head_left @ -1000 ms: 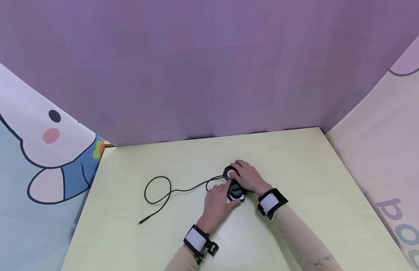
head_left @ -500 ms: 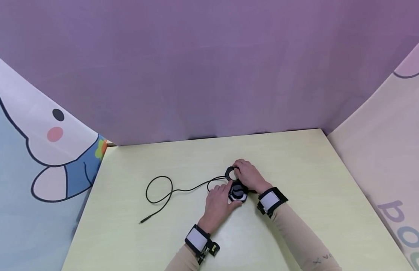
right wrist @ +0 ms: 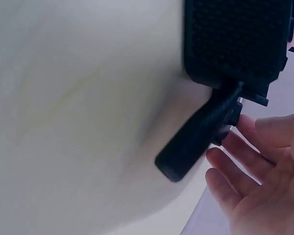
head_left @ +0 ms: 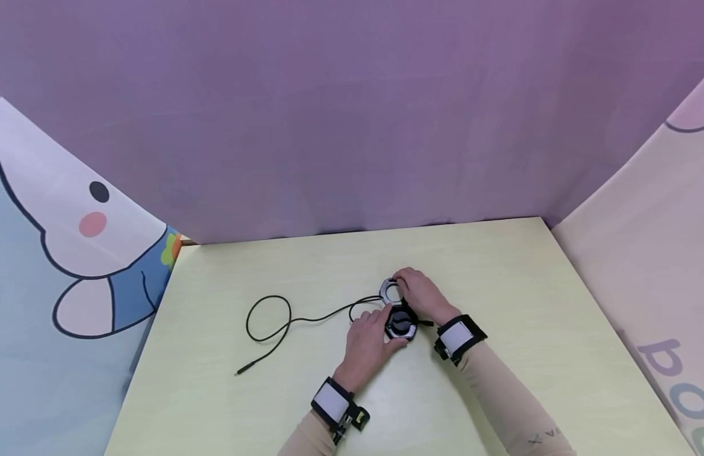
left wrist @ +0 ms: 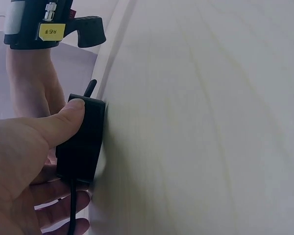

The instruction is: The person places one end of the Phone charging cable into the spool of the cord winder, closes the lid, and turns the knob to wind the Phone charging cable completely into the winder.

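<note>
In the head view, my left hand (head_left: pixel 363 348) holds a black body (head_left: pixel 402 322) with a round dark centre and a silvery many-sided edge. Its thumb lies along the near side, and a fingertip sits at the far-left corner. A separate silver ring (head_left: pixel 390 291) stands just beyond that body, and my right hand (head_left: pixel 423 296) pinches its right edge. Seen from the left wrist, the black body (left wrist: pixel 81 139) is boxy and close over the table, the left thumb pressing it. A black stub (right wrist: pixel 196 137) juts from the body in the right wrist view.
A thin black cable (head_left: pixel 314 320) runs left from the black body, makes a loop and ends in a plug (head_left: pixel 245 367). The pale table (head_left: pixel 500 266) ends at a purple cloth backdrop (head_left: pixel 352 114), with printed cloth panels at both sides.
The ring beyond the black body showed a dark face with a white centre, then an open hole, and now shows silver; my right hand has turned it over. My left hand keeps its hold.
</note>
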`<state>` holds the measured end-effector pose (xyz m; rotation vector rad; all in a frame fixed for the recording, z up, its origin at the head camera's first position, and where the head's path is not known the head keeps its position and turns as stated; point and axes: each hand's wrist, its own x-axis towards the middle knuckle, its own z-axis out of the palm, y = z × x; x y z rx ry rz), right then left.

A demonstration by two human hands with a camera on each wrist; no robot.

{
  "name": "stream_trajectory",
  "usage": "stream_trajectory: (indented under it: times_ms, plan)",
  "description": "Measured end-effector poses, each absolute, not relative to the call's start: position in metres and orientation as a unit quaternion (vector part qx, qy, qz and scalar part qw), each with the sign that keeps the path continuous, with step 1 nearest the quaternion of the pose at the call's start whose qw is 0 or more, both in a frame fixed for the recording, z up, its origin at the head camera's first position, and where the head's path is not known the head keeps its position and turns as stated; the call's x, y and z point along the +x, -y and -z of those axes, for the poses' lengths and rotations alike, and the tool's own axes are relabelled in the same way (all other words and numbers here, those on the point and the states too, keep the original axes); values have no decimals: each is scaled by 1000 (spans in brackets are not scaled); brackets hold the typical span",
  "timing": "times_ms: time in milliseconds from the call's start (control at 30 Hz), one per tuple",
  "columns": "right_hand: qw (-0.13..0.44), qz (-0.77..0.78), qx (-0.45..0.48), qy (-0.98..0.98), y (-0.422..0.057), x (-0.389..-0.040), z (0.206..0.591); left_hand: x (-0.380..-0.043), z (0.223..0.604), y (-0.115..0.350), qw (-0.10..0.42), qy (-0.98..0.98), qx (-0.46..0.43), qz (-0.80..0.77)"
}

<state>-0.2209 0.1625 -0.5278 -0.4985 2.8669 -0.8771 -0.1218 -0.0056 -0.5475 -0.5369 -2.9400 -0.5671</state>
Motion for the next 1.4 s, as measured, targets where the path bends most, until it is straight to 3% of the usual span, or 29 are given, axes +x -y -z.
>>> stream_trajectory:
  times_ms: [567,933,1400]
  plan:
    - [-73,353,-167,-918,-166,-205,513,-126,549,6,45,965,-174,192]
    - [-149,336,-245,-897,-177,-186,511,-125,548,6,43,962,-174,206]
    - [-175,304,-311,-883,-187,-157,511,-124,547,6,44,953,-167,251]
